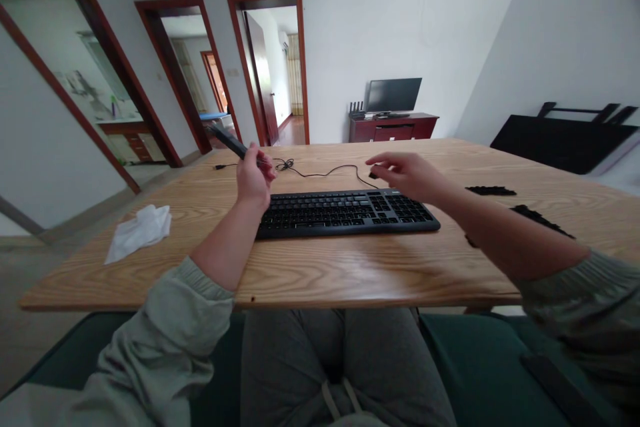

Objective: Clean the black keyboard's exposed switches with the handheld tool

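A black keyboard (345, 211) lies across the middle of a wooden table (320, 267), its cable (320, 173) trailing toward the far edge. My left hand (254, 177) is raised above the keyboard's left end, closed around a slim dark tool (227, 139) that points up and to the left. My right hand (407, 173) hovers over the keyboard's right end with fingertips pinched together on a small black piece (373, 175), possibly a keycap.
A crumpled white tissue (140, 230) rests on the table at left. Loose black pieces (490, 191) and more dark pieces (543, 219) lie at right. Doorways open behind the table; a monitor (393, 95) stands on a cabinet at the far wall.
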`<action>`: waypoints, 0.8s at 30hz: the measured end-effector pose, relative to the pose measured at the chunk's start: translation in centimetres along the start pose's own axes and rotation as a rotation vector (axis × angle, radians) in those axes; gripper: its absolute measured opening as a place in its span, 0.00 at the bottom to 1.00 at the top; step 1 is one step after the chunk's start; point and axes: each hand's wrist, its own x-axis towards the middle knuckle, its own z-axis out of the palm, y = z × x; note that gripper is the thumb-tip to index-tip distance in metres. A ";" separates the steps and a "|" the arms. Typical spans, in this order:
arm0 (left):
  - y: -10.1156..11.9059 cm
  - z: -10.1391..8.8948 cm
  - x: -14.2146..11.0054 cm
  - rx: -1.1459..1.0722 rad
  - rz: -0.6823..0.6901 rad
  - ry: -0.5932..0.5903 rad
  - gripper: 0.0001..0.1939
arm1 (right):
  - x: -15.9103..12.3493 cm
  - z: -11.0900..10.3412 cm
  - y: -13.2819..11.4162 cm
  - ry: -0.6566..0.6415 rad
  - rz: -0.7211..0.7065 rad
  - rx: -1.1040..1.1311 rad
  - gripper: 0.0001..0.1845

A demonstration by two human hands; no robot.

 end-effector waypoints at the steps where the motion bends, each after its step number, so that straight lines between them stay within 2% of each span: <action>1: 0.0 -1.1 0.9 -0.005 -0.005 0.019 0.22 | -0.1 -1.4 1.5 -0.029 0.049 -0.073 0.23; 5: -0.6 -4.6 3.4 -0.011 -0.030 0.139 0.20 | -1.2 -6.1 8.2 -0.209 0.258 -0.239 0.27; 7: -0.9 -5.3 4.0 -0.008 -0.043 0.175 0.20 | -1.9 -7.4 11.1 -0.258 0.335 -0.247 0.29; 10: -1.2 -5.4 4.0 0.012 -0.041 0.159 0.21 | -2.6 -8.2 14.3 -0.335 0.425 -0.260 0.28; 16: -1.8 -4.8 3.1 0.057 -0.013 0.082 0.21 | -1.7 -7.6 17.2 -0.332 0.284 -0.390 0.19; 24: -1.9 -4.9 3.0 0.057 -0.022 0.094 0.20 | -0.5 -6.2 18.9 -0.395 0.297 -0.411 0.19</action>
